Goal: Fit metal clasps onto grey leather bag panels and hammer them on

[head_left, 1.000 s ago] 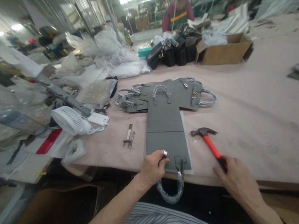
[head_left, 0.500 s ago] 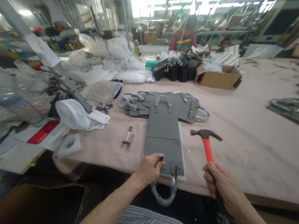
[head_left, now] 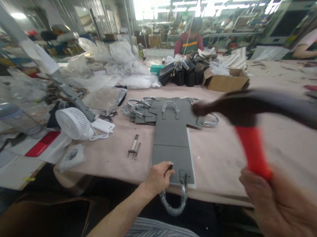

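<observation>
My left hand (head_left: pixel 156 176) is closed on a short dark metal punch-like tool (head_left: pixel 171 165), holding it upright against a grey bag panel (head_left: pixel 171 135). Most of that tool is hidden by my fingers. Beside it, a plastic-wrapped bag handle (head_left: pixel 173 211) attached to the panel hangs over the table's front edge. In my right hand (head_left: pixel 288 203) is a claw hammer (head_left: pixel 253 147) with an orange-red grip. It is raised close to the camera, its head blurred and well above the table.
Several grey panels with wrapped handles (head_left: pixel 138 110) lie behind. Left of the panel are small metal tools (head_left: pixel 134 146), a white fan (head_left: pixel 74 123) and a small plastic bag (head_left: pixel 72 157). Black bags (head_left: pixel 184 75) and a cardboard box (head_left: pixel 226 82) stand farther back. Two people work beyond.
My right hand has lifted the hammer up and to the right, toward the camera. My left hand has stayed in place with the metal tool on the panel.
</observation>
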A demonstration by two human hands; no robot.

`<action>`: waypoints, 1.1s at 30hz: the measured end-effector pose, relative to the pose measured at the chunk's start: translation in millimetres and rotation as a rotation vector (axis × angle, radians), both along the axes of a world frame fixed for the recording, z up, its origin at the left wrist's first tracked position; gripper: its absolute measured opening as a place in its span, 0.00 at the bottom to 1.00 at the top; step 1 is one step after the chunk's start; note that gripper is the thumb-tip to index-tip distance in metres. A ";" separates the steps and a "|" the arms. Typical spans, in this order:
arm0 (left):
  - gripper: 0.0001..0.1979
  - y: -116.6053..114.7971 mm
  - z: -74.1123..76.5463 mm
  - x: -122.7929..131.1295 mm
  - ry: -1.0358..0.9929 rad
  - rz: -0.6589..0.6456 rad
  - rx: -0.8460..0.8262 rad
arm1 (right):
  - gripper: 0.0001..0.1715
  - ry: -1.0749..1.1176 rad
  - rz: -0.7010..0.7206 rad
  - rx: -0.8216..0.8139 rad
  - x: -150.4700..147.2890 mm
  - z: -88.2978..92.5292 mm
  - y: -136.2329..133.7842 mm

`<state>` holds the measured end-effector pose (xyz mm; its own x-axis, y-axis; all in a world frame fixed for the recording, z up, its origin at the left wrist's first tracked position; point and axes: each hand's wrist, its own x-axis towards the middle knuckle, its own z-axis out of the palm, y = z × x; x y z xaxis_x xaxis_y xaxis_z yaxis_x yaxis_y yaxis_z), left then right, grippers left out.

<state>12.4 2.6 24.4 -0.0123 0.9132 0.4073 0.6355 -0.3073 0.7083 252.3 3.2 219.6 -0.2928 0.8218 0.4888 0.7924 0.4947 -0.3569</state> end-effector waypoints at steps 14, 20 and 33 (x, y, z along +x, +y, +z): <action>0.04 -0.2 2.3 -1.5 0.029 -0.005 -0.019 | 0.23 0.030 0.085 -0.099 6.3 -24.8 -5.7; 0.03 -2.0 5.6 -1.3 -0.003 -0.005 -0.069 | 0.22 -0.080 0.080 -0.504 21.9 -66.2 6.4; 0.08 -1.4 27.3 -14.8 -0.068 -0.150 -0.183 | 0.17 -0.153 -0.161 -0.412 31.5 -163.1 62.3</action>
